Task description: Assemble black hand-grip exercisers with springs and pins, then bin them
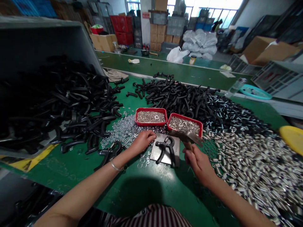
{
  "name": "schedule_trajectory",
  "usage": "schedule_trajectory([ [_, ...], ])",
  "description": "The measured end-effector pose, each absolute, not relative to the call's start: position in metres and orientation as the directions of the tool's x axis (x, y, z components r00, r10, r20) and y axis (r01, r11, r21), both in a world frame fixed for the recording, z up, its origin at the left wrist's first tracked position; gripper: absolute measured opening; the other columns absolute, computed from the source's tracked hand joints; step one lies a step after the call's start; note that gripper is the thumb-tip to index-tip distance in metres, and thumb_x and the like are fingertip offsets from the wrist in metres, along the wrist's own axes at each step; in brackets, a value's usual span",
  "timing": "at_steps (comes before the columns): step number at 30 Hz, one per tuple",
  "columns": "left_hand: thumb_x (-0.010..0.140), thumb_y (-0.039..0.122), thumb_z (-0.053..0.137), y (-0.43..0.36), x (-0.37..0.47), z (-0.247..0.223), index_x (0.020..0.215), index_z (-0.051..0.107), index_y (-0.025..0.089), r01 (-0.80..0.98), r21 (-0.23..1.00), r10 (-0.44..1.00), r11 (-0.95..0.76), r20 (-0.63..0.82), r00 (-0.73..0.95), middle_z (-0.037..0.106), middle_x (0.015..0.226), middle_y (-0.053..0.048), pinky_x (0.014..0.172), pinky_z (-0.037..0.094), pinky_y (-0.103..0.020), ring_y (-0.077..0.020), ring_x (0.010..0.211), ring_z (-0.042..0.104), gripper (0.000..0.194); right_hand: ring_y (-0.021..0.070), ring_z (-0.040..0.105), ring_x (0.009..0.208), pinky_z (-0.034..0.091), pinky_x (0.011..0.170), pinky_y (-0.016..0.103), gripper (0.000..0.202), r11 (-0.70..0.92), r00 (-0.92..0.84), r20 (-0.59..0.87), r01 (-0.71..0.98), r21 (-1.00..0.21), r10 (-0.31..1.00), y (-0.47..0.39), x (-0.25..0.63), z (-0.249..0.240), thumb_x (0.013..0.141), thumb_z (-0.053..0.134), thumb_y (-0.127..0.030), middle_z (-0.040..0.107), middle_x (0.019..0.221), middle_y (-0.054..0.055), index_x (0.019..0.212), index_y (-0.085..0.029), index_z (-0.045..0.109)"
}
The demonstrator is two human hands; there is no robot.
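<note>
A: What step am I on?

B: Hammering, prob. I've got the R hand (199,160) wrapped tight round the hammer (187,135), head near the metal plate's (155,154) upper-R corner.

A: L hand (142,141)?

B: Fingertips drawn together by the plate's upper-L edge; can't tell if sth's pinched there.

A: And the black part (167,145)?

B: Lying on the plate, btwn my hands. I'd say a strike calls for lining up the head w/ L fingers well clear.

A: Obstacles?

B: Two red trays (151,124) (201,127) just beyond the plate, the R one tight for the hammer. Loose rings (142,164) L of the plate, silver cylinders (258,160) heaped R on the green desk (92,176).
</note>
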State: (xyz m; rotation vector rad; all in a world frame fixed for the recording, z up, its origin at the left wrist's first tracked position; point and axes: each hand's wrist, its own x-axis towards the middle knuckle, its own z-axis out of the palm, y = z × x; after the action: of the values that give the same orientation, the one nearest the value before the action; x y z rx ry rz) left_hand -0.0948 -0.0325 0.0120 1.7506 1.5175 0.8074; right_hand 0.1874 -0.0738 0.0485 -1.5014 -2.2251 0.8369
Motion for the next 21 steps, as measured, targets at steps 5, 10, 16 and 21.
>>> schedule_trajectory([
  [5, 0.089, 0.023, 0.059, -0.013, -0.065, 0.007, 0.089, 0.071, 0.018, 0.595, 0.783, 0.978, -0.18, 0.077, 0.194, 0.074, 0.092, -0.005, 0.08, 0.048, -0.03, -0.0207, 0.088, 0.067, 0.013, 0.0164, 0.056, 0.053, 0.041, 0.052, 0.026, 0.041, 0.051, -0.435, -0.327, 0.661, -0.748, 0.839, -0.069, 0.203, 0.03, 0.099, 0.037, -0.055, 0.057, 0.059, 0.0, 0.082, -0.021, 0.054],
  [10, 0.089, 0.023, 0.059, 0.002, -0.045, -0.004, 0.088, 0.072, 0.018, 0.612, 0.76, 0.967, -0.218, 0.084, 0.24, 0.074, 0.094, -0.006, 0.084, 0.049, -0.031, -0.0214, 0.091, 0.068, 0.014, 0.008, 0.037, 0.033, 0.027, 0.031, 0.019, 0.048, -0.309, -0.255, -0.399, 0.328, -0.893, 0.881, -0.076, 0.215, 0.017, 0.093, 0.042, -0.067, 0.054, 0.054, -0.005, 0.091, -0.021, 0.055],
  [16, 0.09, 0.022, 0.058, 0.01, -0.042, -0.012, 0.09, 0.073, 0.017, 0.637, 0.739, 0.969, -0.218, 0.089, 0.229, 0.074, 0.095, -0.006, 0.086, 0.049, -0.03, -0.021, 0.092, 0.067, 0.015, 0.0041, 0.031, 0.029, 0.028, 0.025, 0.015, 0.045, -0.421, -0.142, -0.418, 0.006, -0.907, 0.898, -0.093, 0.215, -0.006, 0.09, 0.053, -0.066, 0.055, 0.056, -0.008, 0.096, -0.022, 0.053],
  [21, 0.09, 0.021, 0.06, 0.011, -0.035, -0.011, 0.09, 0.072, 0.016, 0.652, 0.725, 0.968, -0.223, 0.085, 0.236, 0.074, 0.095, -0.007, 0.086, 0.049, -0.031, -0.0212, 0.093, 0.067, 0.014, 0.0037, 0.03, 0.03, 0.029, 0.025, 0.015, 0.045, -0.406, -0.124, -0.397, -0.061, -0.912, 0.909, -0.095, 0.215, -0.009, 0.089, 0.054, -0.066, 0.054, 0.056, -0.008, 0.097, -0.021, 0.054],
])
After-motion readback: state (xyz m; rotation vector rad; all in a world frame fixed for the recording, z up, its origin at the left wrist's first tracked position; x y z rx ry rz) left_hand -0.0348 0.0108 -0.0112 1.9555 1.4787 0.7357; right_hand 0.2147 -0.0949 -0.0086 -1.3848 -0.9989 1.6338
